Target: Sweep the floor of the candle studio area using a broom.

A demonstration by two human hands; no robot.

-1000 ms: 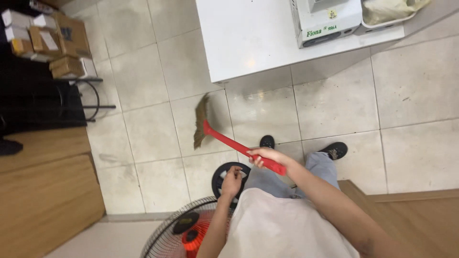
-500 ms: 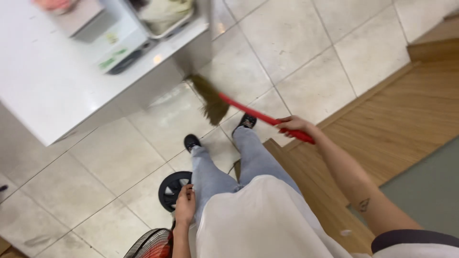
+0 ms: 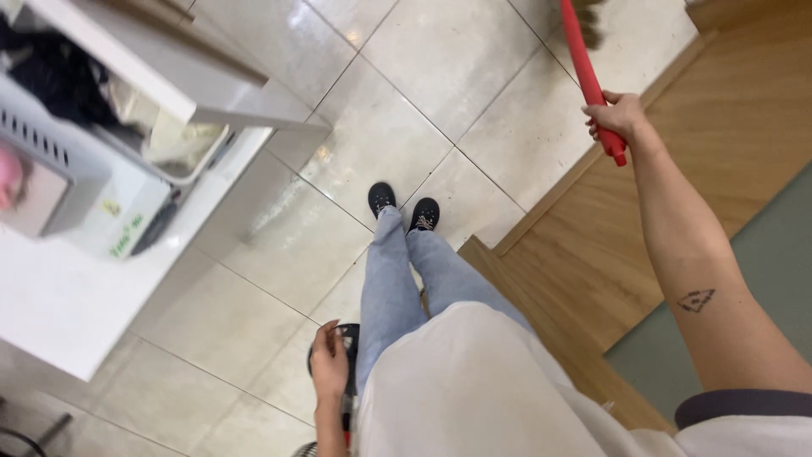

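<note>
1. Floor of large glossy cream tiles (image 3: 474,76) fills most of the view, meeting a raised light-brown wooden step (image 3: 719,127) at the right; half a second ago the step sat lower right, so the view has swung and the person now stands beside its edge.
2. White table with a pale machine and a basket on it (image 3: 76,279) has slid from the upper left to the left edge.
3. Red plastic broom handle (image 3: 584,68) now points up and away, its dark bristles almost out of view at the top edge; earlier they lay on the tiles near the table, so the sweeping has moved toward the step.
4. Right hand (image 3: 617,114) is closed firmly round the handle near its lower end.
5. Left hand (image 3: 330,364) hangs by the hip, loosely curled and holding nothing, just above a round black fan base (image 3: 347,338).
</note>
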